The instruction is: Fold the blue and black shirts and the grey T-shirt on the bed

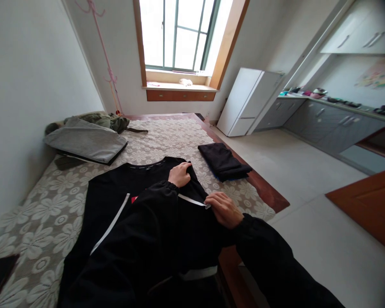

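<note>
A black shirt (107, 194) with white stripes and a small red patch lies spread out, its neckline at the far side. My left hand (179, 174) is closed on the fabric near the right-hand shoulder of the shirt. Lower and to the right, my right hand (225, 209) pinches the shirt beside the end of a white stripe, where the cloth is folded over. My dark sleeves cover much of the shirt's middle and lower part.
The shirt lies on a floral cloth (167, 134) over a wooden-edged surface. A folded black garment (223, 161) is to the right. Grey clothing (86, 139) and an olive garment (107, 121) are heaped at the left. Beyond stand a pink coat rack (103, 42) and a white fridge (244, 100).
</note>
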`<move>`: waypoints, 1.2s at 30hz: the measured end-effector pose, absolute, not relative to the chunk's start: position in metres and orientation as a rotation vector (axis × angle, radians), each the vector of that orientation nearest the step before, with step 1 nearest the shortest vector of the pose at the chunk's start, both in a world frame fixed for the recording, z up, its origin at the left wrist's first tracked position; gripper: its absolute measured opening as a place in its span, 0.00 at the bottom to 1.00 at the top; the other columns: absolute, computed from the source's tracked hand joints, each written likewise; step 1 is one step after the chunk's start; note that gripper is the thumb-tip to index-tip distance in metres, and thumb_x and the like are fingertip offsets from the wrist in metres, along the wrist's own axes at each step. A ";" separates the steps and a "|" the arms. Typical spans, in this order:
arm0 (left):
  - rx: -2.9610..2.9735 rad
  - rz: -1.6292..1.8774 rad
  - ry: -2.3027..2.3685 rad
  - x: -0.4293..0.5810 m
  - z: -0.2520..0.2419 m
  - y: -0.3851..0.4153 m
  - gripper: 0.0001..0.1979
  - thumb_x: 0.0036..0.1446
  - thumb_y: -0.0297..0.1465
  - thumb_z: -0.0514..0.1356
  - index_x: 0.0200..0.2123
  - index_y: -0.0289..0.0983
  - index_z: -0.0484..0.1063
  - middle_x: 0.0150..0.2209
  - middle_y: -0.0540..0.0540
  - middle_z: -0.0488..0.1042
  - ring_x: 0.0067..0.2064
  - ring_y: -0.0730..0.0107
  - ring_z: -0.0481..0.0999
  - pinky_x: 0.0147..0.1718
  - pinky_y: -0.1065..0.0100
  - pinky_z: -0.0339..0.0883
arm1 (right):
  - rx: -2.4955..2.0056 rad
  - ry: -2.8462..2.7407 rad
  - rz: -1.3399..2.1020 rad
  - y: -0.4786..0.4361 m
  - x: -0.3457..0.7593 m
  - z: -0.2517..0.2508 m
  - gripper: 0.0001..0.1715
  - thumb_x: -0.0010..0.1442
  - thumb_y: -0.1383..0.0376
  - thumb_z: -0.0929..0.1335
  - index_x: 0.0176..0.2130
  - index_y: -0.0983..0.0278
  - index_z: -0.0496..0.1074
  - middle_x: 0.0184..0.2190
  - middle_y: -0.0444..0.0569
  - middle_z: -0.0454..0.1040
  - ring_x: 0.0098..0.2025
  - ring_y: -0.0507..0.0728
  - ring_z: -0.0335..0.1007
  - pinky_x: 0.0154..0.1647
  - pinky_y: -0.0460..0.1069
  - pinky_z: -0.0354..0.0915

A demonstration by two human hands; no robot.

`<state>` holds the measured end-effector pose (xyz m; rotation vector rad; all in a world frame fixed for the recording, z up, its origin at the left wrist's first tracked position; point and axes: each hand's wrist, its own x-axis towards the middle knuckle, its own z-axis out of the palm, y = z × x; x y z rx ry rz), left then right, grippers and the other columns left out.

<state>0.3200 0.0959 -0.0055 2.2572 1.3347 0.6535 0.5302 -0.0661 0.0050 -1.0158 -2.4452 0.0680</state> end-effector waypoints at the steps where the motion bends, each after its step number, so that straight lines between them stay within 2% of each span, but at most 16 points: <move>1: 2.270 0.657 1.333 0.320 -0.006 0.094 0.32 0.53 0.24 0.56 0.62 0.43 0.71 0.65 0.49 0.70 0.62 0.51 0.69 0.61 0.53 0.65 | -1.039 -2.393 0.115 -0.068 0.529 0.005 0.21 0.65 0.76 0.59 0.52 0.60 0.69 0.46 0.52 0.75 0.49 0.61 0.70 0.52 0.58 0.67; 5: 2.296 0.662 1.285 0.321 -0.007 0.095 0.31 0.53 0.24 0.56 0.62 0.42 0.72 0.66 0.47 0.69 0.66 0.50 0.64 0.65 0.47 0.59 | -1.109 -2.347 0.217 -0.074 0.521 0.004 0.32 0.64 0.73 0.62 0.65 0.61 0.60 0.55 0.56 0.71 0.56 0.64 0.67 0.56 0.61 0.65; 8: 2.261 0.673 1.262 0.318 -0.009 0.101 0.33 0.52 0.23 0.55 0.62 0.43 0.72 0.65 0.47 0.70 0.65 0.52 0.66 0.65 0.48 0.59 | -1.132 -2.402 0.180 -0.074 0.518 0.003 0.38 0.61 0.71 0.65 0.68 0.62 0.57 0.54 0.56 0.72 0.55 0.66 0.67 0.56 0.62 0.65; 12: 2.188 0.714 1.203 0.314 -0.010 0.110 0.34 0.50 0.23 0.56 0.62 0.41 0.72 0.64 0.48 0.71 0.58 0.57 0.74 0.60 0.58 0.67 | -1.110 -2.377 0.105 -0.072 0.519 -0.002 0.30 0.58 0.74 0.63 0.60 0.61 0.66 0.48 0.54 0.75 0.50 0.65 0.70 0.53 0.61 0.66; 15: 2.124 0.752 1.169 0.313 -0.009 0.112 0.32 0.51 0.23 0.55 0.62 0.38 0.71 0.62 0.46 0.74 0.49 0.64 0.79 0.53 0.66 0.72 | -1.165 -2.058 0.198 -0.068 0.523 -0.009 0.22 0.59 0.73 0.62 0.51 0.60 0.69 0.44 0.52 0.75 0.48 0.63 0.71 0.51 0.59 0.66; 20: 2.088 0.808 1.137 0.317 -0.010 0.110 0.25 0.57 0.27 0.58 0.59 0.37 0.74 0.60 0.44 0.75 0.47 0.65 0.79 0.52 0.67 0.71 | -1.374 -1.316 0.648 -0.050 0.534 -0.020 0.12 0.63 0.60 0.65 0.46 0.59 0.71 0.41 0.47 0.77 0.43 0.60 0.73 0.46 0.55 0.69; 24: 2.079 0.822 1.154 0.319 -0.011 0.107 0.20 0.64 0.34 0.56 0.56 0.41 0.76 0.49 0.45 0.81 0.48 0.61 0.79 0.52 0.64 0.71 | -1.309 -0.928 0.860 -0.039 0.539 -0.026 0.18 0.58 0.52 0.71 0.45 0.57 0.71 0.35 0.44 0.76 0.35 0.57 0.73 0.36 0.50 0.70; 27: 2.063 0.815 1.176 0.317 -0.010 0.107 0.21 0.65 0.31 0.52 0.59 0.44 0.74 0.43 0.47 0.82 0.48 0.61 0.80 0.50 0.64 0.71 | -1.270 -0.836 0.876 -0.038 0.540 -0.025 0.24 0.54 0.52 0.74 0.48 0.56 0.70 0.35 0.43 0.75 0.34 0.55 0.72 0.33 0.48 0.69; 30: 2.121 0.751 1.112 0.313 -0.008 0.107 0.29 0.58 0.23 0.54 0.61 0.49 0.72 0.45 0.52 0.82 0.48 0.64 0.80 0.51 0.66 0.71 | -1.281 -0.953 0.881 -0.041 0.539 -0.022 0.29 0.56 0.52 0.73 0.55 0.55 0.67 0.38 0.43 0.75 0.37 0.55 0.73 0.37 0.49 0.70; 33: 2.254 0.644 1.041 0.313 -0.005 0.103 0.37 0.49 0.19 0.56 0.61 0.51 0.73 0.45 0.52 0.82 0.49 0.63 0.80 0.52 0.65 0.70 | -1.318 -1.223 0.828 -0.046 0.539 -0.019 0.39 0.55 0.54 0.75 0.61 0.54 0.61 0.45 0.46 0.75 0.44 0.58 0.74 0.46 0.53 0.71; 35: 2.297 0.622 1.059 0.315 -0.003 0.099 0.34 0.50 0.21 0.58 0.59 0.50 0.75 0.44 0.50 0.82 0.48 0.60 0.80 0.53 0.63 0.70 | -1.356 -1.358 0.741 -0.048 0.543 -0.020 0.44 0.54 0.56 0.76 0.64 0.54 0.59 0.48 0.48 0.74 0.47 0.60 0.74 0.50 0.55 0.71; 36: 2.289 0.632 1.080 0.316 -0.003 0.098 0.31 0.51 0.23 0.60 0.58 0.50 0.76 0.43 0.50 0.82 0.48 0.60 0.80 0.53 0.63 0.71 | -1.385 -1.392 0.689 -0.048 0.546 -0.021 0.43 0.55 0.56 0.76 0.64 0.54 0.59 0.48 0.48 0.74 0.47 0.61 0.74 0.50 0.56 0.71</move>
